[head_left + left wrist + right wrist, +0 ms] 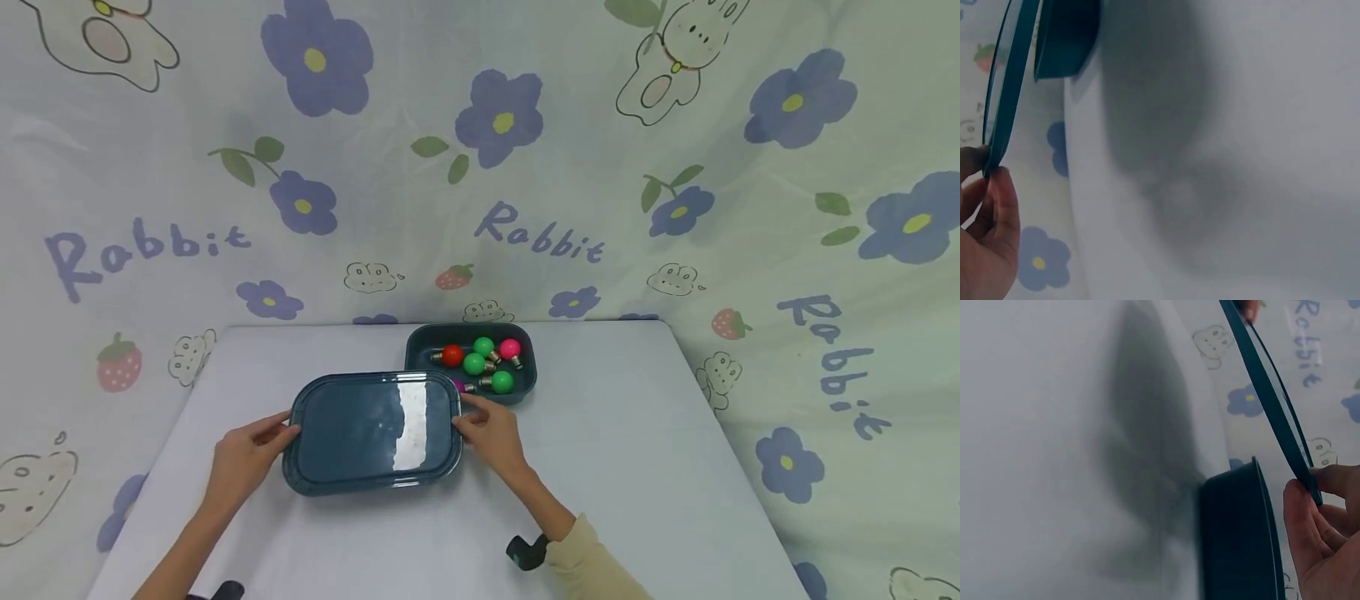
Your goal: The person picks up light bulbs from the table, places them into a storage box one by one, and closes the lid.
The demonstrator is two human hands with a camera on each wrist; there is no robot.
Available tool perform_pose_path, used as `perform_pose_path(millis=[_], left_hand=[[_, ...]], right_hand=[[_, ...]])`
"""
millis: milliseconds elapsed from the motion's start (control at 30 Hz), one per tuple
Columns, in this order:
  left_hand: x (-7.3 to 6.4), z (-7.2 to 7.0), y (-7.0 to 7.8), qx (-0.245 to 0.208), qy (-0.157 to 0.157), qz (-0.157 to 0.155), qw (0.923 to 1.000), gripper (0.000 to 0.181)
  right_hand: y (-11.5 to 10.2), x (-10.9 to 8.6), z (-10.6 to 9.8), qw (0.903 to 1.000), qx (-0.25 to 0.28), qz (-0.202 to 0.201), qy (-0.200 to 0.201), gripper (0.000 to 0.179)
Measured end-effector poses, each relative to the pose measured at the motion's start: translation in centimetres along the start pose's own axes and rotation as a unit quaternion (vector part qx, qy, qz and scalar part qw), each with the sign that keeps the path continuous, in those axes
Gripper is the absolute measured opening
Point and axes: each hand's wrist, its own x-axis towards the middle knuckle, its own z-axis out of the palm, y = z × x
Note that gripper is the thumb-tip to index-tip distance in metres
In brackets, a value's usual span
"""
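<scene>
A dark teal lid (345, 429), rectangular with rounded corners, is held up off the table between both hands. My left hand (243, 462) pinches its left edge, thumb and fingers on either face in the left wrist view. At the opposite end my right hand (495, 437) pinches the right edge the same way. Behind the lid stands a matching dark box (529, 375) without a cover. Inside lie several small coloured bulbs: a red bulb (452, 356), a pink bulb (510, 349), green bulbs (502, 382) and a magenta one partly hidden by the lid.
The box stands at the back edge of a white table (630, 450). Beyond it hangs a pale curtain (420, 208) printed with flowers and rabbits. A black device (527, 552) is strapped at the right wrist.
</scene>
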Motion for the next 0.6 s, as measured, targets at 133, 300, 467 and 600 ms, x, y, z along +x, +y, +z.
perform_pose_path(millis=[133, 300, 467, 600], left_hand=[[0.9, 0.9, 1.2, -0.021, 0.015, 0.015, 0.9995, 0.034], [2.2, 2.1, 2.7, -0.038, 0.024, 0.036, 0.9984, 0.034], [3.1, 3.3, 4.3, -0.047, 0.031, 0.042, 0.9975, 0.033], [3.6, 4.6, 5.7, -0.057, 0.034, 0.044, 0.9969, 0.033]], right_hand=[[-0.3, 0.6, -1.4, 0.9995, -0.006, -0.021, 0.024, 0.040], [-0.4, 1.1, -3.2, 0.9977, -0.030, -0.033, 0.052, 0.040], [-0.4, 1.7, -5.0, 0.9950, -0.057, -0.038, 0.073, 0.038], [-0.3, 2.1, -6.5, 0.9916, -0.066, -0.049, 0.100, 0.033]])
